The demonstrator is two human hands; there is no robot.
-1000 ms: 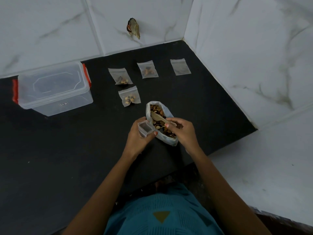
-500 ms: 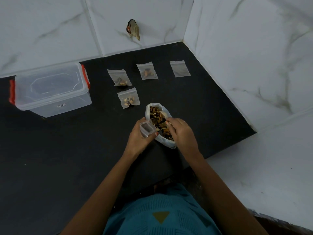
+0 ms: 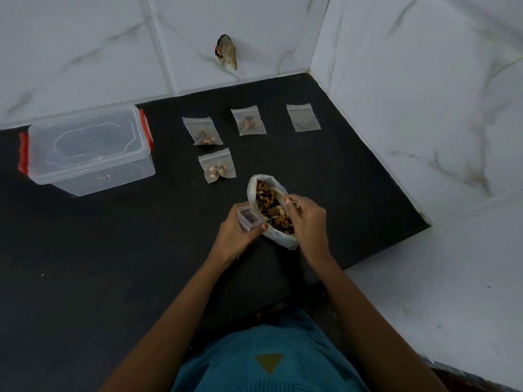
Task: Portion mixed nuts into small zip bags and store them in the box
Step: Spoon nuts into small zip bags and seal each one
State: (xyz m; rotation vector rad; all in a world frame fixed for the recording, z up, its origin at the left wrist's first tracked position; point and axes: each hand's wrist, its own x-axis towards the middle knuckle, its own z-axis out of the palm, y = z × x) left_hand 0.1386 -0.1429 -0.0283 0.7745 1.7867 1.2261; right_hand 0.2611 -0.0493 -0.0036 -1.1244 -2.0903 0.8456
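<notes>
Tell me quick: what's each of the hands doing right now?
Left hand: closed on a small zip bag, mouth held open.
Right hand: closed on a spoon inside the nut bag.

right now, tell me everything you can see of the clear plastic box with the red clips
The clear rectangular plastic box stands upright on the black countertop, far left, close to the white tiled wall. Its see-through lid is on, with an octagonal outline moulded in it. A red clip shows at each short end. A small label sits on the front wall. No bags show inside. Only the countertop touches it.
</notes>
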